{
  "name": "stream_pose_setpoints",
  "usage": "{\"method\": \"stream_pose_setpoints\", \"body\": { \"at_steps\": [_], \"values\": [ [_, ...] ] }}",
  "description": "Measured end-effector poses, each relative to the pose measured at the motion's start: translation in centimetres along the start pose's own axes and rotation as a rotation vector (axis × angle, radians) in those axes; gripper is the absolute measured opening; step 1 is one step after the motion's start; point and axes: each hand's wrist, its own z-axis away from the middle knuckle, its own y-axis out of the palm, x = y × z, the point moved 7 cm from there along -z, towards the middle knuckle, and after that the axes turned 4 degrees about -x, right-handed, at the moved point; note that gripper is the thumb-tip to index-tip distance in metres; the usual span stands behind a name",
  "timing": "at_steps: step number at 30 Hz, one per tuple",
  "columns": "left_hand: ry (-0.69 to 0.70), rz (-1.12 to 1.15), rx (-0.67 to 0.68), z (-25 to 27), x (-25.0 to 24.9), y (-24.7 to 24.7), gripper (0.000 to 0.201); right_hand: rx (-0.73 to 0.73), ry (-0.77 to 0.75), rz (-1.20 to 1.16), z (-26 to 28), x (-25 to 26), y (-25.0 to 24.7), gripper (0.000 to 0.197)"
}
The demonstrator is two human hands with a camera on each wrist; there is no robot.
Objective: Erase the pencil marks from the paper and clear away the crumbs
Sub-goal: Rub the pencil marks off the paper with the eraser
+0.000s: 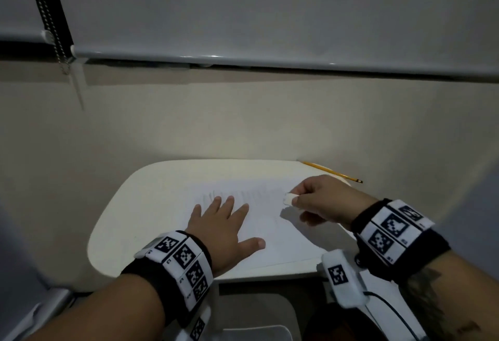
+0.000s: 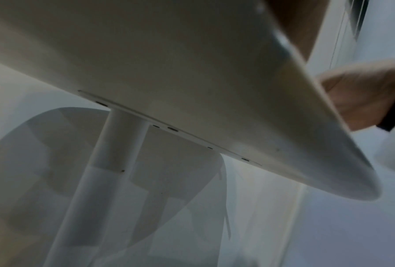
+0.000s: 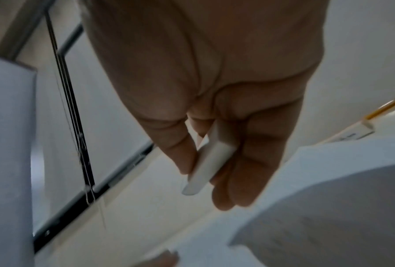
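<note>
1. The paper [image 1: 264,232] lies on the small table [image 1: 140,205], faint pencil marks [image 1: 243,192] across its top.
2. The eraser [image 1: 288,199] is pinched in the right hand [image 1: 324,200], above the marks.
3. The sheet is pressed flat by the spread left hand [image 1: 224,230].
4. Erasing is judged in hand; next, rubbing strokes with the paper pinned.

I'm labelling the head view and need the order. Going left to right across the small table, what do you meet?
Bare table → left hand flat on the paper → eraser → right hand pinching it → pencil at the far right edge.
</note>
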Motion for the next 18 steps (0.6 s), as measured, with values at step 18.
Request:
{"method": "stream_pose_setpoints", "body": {
  "at_steps": [18],
  "values": [
    [0.018,0.031,-0.044,0.5,-0.7,-1.9,0.067,-0.106,0.412,-0.465,3.0,-6.3,0.5,0.018]
  ]
}}
